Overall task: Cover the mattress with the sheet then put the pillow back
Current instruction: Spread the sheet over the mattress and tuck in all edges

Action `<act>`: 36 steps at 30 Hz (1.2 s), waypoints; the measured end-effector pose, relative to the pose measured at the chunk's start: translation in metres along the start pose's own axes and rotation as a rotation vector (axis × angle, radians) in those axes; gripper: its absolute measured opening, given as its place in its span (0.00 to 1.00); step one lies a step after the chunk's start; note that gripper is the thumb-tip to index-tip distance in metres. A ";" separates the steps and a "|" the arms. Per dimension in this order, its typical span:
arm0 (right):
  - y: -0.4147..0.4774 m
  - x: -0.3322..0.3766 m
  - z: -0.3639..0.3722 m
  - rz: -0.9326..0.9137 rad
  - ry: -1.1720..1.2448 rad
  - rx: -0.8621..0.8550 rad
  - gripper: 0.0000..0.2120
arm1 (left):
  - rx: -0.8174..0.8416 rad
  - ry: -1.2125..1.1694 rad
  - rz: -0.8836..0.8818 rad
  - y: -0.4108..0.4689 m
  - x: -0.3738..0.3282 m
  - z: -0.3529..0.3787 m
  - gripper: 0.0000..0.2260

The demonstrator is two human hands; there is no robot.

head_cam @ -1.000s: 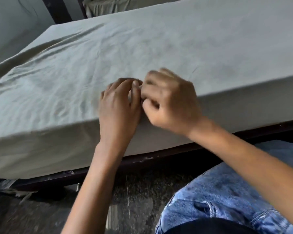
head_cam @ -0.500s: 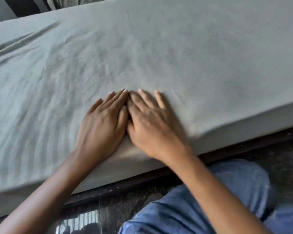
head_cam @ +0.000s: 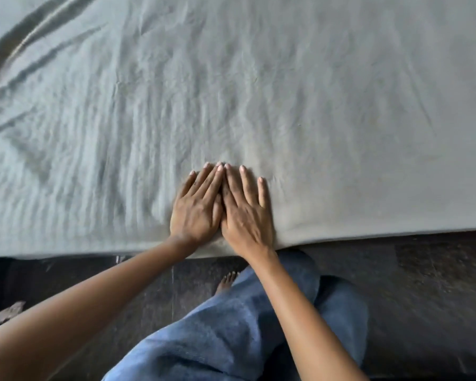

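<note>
Flat, both hands on sheet.

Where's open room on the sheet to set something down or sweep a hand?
Whole sheet beyond the fingertips is bare; smoothest right of the right hand. Left of the left hand bare but rippled, deep folds far left. Only crowding: both hands flat, touching, at the near edge.

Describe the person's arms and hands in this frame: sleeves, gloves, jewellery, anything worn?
The left hand and right hand are bare: no gloves, rings, watch or bracelets show. Both forearms are uncovered right to the frame edge, so no sleeve is visible. The fingernails are short, with no evident polish. Below them the person wears blue denim jeans, and one bare foot shows.
</note>
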State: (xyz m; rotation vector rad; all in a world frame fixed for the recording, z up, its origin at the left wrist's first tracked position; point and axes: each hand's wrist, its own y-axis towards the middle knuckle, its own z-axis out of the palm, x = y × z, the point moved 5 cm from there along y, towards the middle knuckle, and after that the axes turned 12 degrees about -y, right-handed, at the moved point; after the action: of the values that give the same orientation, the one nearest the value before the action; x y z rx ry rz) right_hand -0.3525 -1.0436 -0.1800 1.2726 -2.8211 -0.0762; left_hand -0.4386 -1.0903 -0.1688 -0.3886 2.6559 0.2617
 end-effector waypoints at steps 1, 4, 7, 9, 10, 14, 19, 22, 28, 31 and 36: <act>0.000 0.001 -0.002 0.003 -0.015 0.045 0.27 | 0.040 0.006 -0.014 0.000 0.000 0.000 0.23; -0.001 0.002 -0.013 -0.011 -0.055 0.194 0.27 | 0.181 0.026 -0.084 0.002 -0.004 -0.002 0.24; 0.000 -0.001 -0.029 0.006 -0.077 0.321 0.27 | 0.328 0.001 -0.181 0.003 -0.011 -0.011 0.25; -0.006 0.000 -0.041 -0.023 -0.073 0.437 0.29 | 0.431 -0.035 -0.270 0.000 -0.019 -0.022 0.24; -0.009 0.002 -0.049 -0.044 -0.058 0.491 0.29 | 0.464 -0.058 -0.311 -0.002 -0.025 -0.030 0.23; -0.006 0.007 -0.101 -0.093 -0.034 0.570 0.29 | 0.429 -0.113 -0.400 -0.010 -0.045 -0.083 0.24; 0.003 0.019 -0.146 -0.153 -0.017 0.596 0.29 | 0.346 -0.234 -0.542 -0.024 -0.054 -0.127 0.24; 0.011 0.024 -0.149 -0.192 -0.020 0.618 0.32 | 0.395 -0.159 -0.597 -0.043 -0.053 -0.133 0.28; 0.016 0.034 -0.160 -0.221 -0.019 0.640 0.33 | 0.328 -0.124 -0.815 -0.063 -0.051 -0.147 0.31; 0.025 0.038 -0.171 -0.229 -0.024 0.625 0.33 | 0.360 -0.023 -0.815 -0.068 -0.050 -0.158 0.33; 0.033 0.046 -0.186 -0.245 -0.038 0.590 0.32 | 0.282 0.007 -0.810 -0.054 -0.049 -0.185 0.32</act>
State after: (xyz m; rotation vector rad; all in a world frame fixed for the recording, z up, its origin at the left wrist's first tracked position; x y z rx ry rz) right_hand -0.3965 -1.0609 0.0087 1.7203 -2.7986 0.7836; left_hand -0.4533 -1.1755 0.0103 -1.2906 2.2611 -0.3594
